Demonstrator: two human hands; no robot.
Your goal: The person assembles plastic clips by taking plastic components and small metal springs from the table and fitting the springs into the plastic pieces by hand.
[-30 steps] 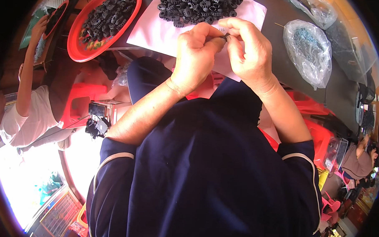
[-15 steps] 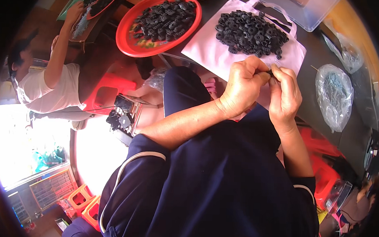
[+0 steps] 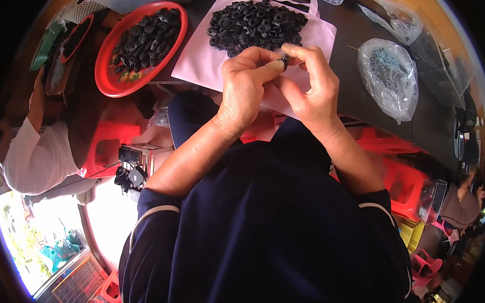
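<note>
My left hand [image 3: 244,87] pinches a small black ringed plastic part [image 3: 284,61] between thumb and fingers. Just beside it is my right hand [image 3: 312,90], thumb and forefinger spread apart, with the forefinger's tip close to the part; whether it touches cannot be made out. Beyond both hands, a heap of similar black plastic parts [image 3: 257,25] lies on a pale pink cloth bag [image 3: 200,70]. To the left, a red tray [image 3: 102,72] holds longer black ribbed pieces [image 3: 150,41].
On the dark table [image 3: 343,93] at right lies a clear plastic bag [image 3: 397,93] with small metal-looking pieces inside. Clear bins stand at the far edge and right. Another person in a white shirt [image 3: 39,158] sits at left. Red stools [image 3: 404,186] stand around me.
My view has swung right, so the table things appear further left. My right thumb and forefinger have come apart from the part, while my left hand keeps its pinch.
</note>
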